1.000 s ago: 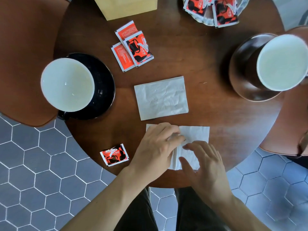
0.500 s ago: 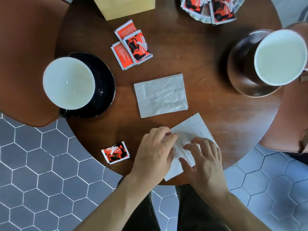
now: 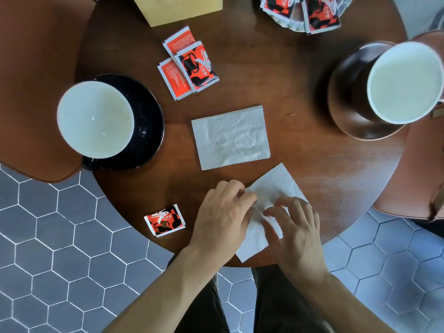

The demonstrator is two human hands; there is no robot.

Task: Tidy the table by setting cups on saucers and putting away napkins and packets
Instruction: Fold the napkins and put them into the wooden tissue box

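Grey hexagon floor tiles (image 3: 60, 236) surround your round wooden desk (image 3: 300, 80); at its near edge your left hand (image 3: 222, 219) and right hand (image 3: 294, 231) press relaxed fingers onto the tilted napkin (image 3: 276, 186).

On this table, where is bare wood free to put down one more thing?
Free: the wide patch between the flat napkin and the brown saucer, and the strip between the loose packets and the packet dish. Crowded: the near edge, where both hands work a second napkin.
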